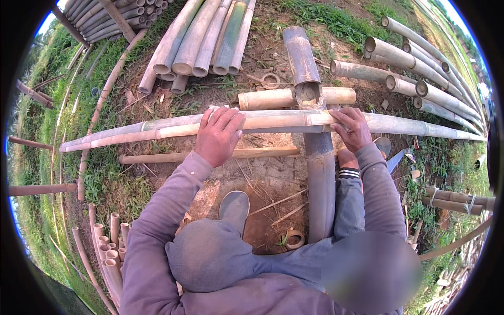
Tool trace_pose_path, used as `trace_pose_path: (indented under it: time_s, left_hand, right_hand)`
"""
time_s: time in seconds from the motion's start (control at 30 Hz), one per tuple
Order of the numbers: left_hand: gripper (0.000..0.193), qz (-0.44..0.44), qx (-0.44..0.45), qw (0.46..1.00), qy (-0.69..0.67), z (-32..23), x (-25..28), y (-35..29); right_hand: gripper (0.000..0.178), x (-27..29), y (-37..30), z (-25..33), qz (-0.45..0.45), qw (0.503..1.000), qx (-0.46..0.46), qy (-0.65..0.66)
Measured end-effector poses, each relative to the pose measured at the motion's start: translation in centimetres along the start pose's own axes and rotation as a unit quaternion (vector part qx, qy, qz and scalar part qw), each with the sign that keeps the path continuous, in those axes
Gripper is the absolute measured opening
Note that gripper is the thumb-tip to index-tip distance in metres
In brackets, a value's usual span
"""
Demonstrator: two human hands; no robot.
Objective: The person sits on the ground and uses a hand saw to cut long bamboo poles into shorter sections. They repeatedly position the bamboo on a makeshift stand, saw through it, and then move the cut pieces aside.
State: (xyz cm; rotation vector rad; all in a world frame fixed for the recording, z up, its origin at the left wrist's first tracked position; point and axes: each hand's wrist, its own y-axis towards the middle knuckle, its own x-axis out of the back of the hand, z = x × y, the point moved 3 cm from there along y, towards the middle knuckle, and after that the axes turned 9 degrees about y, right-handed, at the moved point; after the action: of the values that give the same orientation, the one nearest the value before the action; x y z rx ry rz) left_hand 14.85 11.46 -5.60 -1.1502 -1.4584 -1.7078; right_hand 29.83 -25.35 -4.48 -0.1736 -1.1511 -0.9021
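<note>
A long, pale bamboo pole [286,120] lies crosswise in front of me, reaching far to both sides. It rests over a thick, dark bamboo log [319,178] that runs away from me between my legs. My left hand [216,135] is closed over the pole left of the log, fingers curled across its far side. Just right of the log, my right hand [352,127] grips the same pole, thumb and fingers at a joint. A shorter bamboo piece [268,99] lies on the ground behind the pole, under the log's far part [301,55].
Bamboo stacks lie at the far left [202,39] and far right [420,68]. Upright cut lengths [111,254] stand near left. A thin bamboo pole [210,156] lies before me. A flat, blade-like piece [397,160] is beside my right foot. A bamboo ring [294,240] lies near the log.
</note>
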Motion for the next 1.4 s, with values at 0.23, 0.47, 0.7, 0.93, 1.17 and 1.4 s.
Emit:
trace_pose_path:
  time_s: [0.23,0.47,0.7,0.93,1.17,1.4]
  left_hand:
    - [0.044,0.001,-0.052,0.993,-0.104,-4.8,-4.3,3.8]
    - [0.041,-0.011,-0.082,0.993,-0.079,-5.3,-5.9,5.0]
    - [0.038,0.006,-0.089,0.996,-0.032,-5.4,-6.3,4.9]
    - [0.038,0.006,-0.074,0.997,-0.034,-5.8,-5.7,5.5]
    - [0.040,0.004,-0.042,0.999,-0.030,-5.2,-6.5,5.2]
    - [0.041,0.000,-0.030,0.999,-0.028,-5.3,-7.4,5.8]
  right_hand:
    - [0.040,-1.2,0.7,-0.8,0.007,0.999,-0.046,0.021]
    - [0.047,1.0,-6.4,-1.1,-0.267,0.953,-0.143,-0.024]
    - [0.046,-3.7,-30.0,-11.5,0.042,0.740,-0.670,-0.037]
    - [0.063,-6.3,-30.6,-15.2,-0.005,0.768,-0.632,-0.103]
    - [0.052,-4.1,-31.6,-13.6,-0.094,0.766,-0.633,-0.055]
    - [0.021,5.9,-34.3,1.7,-0.590,0.676,-0.412,0.158]
